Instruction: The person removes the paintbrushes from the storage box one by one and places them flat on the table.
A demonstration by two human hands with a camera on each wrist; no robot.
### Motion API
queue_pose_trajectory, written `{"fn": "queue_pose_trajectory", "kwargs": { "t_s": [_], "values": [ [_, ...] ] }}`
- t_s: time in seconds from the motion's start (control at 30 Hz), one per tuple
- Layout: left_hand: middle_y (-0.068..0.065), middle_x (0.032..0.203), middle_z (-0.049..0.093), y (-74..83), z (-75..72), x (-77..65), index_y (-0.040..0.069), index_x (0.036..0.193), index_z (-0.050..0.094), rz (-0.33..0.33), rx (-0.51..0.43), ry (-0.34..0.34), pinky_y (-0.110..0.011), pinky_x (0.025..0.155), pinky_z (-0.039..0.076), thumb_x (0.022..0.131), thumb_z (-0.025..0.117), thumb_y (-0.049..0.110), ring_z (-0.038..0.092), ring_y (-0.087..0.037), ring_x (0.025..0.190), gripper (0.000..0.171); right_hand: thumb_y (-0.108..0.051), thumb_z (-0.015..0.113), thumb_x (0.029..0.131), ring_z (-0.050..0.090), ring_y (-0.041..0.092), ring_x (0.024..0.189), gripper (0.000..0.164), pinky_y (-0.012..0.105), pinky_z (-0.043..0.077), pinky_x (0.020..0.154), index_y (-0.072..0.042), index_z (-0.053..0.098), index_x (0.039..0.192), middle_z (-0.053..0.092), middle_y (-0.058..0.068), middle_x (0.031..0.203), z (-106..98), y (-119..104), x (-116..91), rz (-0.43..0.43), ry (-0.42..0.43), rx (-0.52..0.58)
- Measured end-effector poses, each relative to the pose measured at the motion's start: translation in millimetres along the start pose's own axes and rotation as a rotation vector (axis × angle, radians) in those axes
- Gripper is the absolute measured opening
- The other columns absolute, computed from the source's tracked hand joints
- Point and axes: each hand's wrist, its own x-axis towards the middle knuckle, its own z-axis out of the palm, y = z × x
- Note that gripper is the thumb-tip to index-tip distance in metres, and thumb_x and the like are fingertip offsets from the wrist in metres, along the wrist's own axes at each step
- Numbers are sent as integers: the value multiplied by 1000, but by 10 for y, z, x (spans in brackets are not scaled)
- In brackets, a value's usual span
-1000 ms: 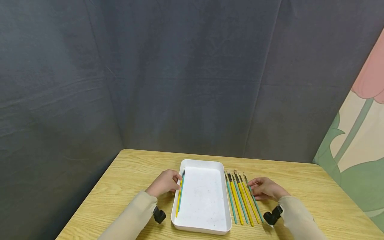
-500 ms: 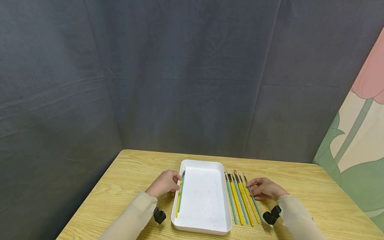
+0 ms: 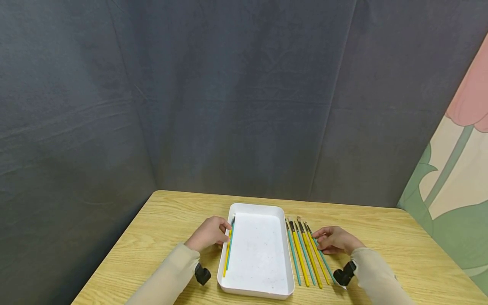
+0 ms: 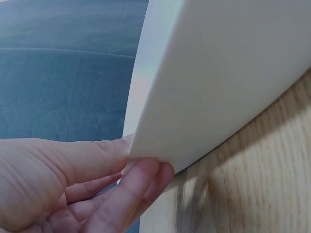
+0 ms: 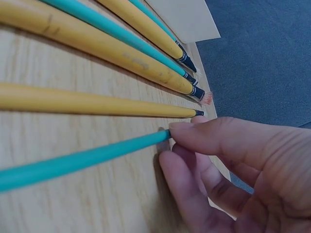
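Just two brushes (image 3: 230,250) inside the tray (image 3: 261,258)

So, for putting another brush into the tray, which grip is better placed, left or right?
Probably the right grip: it pinches the outermost teal brush near its bristle end. The left grip holds the white tray by its left rim, across from the brush row.

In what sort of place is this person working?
Perhaps a classroom or craft corner: there are paintbrushes on a wooden table, a dark cloth backdrop and a large flower picture.
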Motion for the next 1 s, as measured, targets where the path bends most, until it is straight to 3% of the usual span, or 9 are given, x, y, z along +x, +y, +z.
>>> {"fn": "queue_pose_trajectory", "kwargs": {
  "t_s": [0.63, 0.87, 1.0],
  "values": [
    [-9, 84, 56, -6, 6, 3, -4, 104, 65, 4, 11, 8, -30, 60, 55, 77, 74, -6, 57, -15, 62, 28, 6, 65, 84, 65, 11, 74, 34, 28, 57, 67, 9, 56, 117, 59, 0, 84, -15, 21, -13, -15, -12, 14],
    [-9, 84, 56, -19, 7, 0, -4, 104, 65, 14, 12, 4, -30, 60, 54, 77, 74, -6, 56, -16, 63, 28, -3, 60, 93, 65, 14, 90, 46, 31, 57, 79, 13, 42, 132, 62, 8, 104, -48, 20, -16, -48, -47, 74],
    [-9, 85, 56, -16, 4, 3, -4, 105, 65, 12, 20, 4, -29, 60, 54, 78, 74, -6, 56, -16, 63, 29, -11, 57, 97, 63, 14, 97, 54, 34, 55, 87, 14, 33, 138, 60, 8, 111, 24, -100, 12, -87, -60, 106]
  ]
}}
